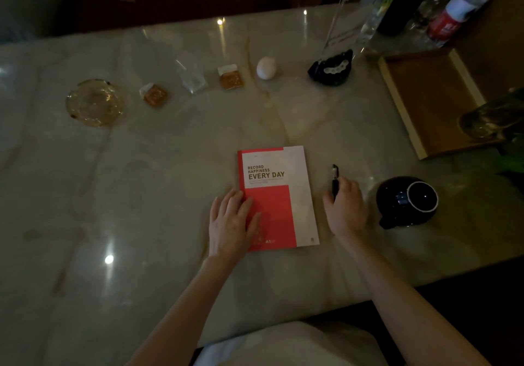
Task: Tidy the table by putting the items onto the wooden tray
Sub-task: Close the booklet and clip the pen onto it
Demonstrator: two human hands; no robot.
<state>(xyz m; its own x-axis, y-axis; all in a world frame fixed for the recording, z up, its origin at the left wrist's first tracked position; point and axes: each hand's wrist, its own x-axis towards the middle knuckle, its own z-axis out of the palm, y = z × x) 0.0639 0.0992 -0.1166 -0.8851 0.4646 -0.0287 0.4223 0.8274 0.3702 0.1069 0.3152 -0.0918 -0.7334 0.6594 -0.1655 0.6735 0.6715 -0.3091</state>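
Note:
A red and white notebook (279, 195) lies near the table's front edge. My left hand (231, 222) rests flat on its left side, fingers spread. Just right of the notebook lies a black pen (335, 177); my right hand (344, 209) curls over its lower end, fingers touching it. A black mug (407, 201) lies on its side to the right. The wooden tray (397, 96) sits at the far right. Along the back stand an egg (266, 67), two orange sachets (231, 78) (154, 95), a clear glass (191, 75), a glass ashtray (95, 102) and a black holder (330, 68).
The marble table (141, 181) runs wide to the left. Bottles (450, 11) and a clear stand (344, 28) crowd the back right corner behind the tray. A glass jar (490, 116) overlaps the tray's right side. The table's front edge drops off right of my arm.

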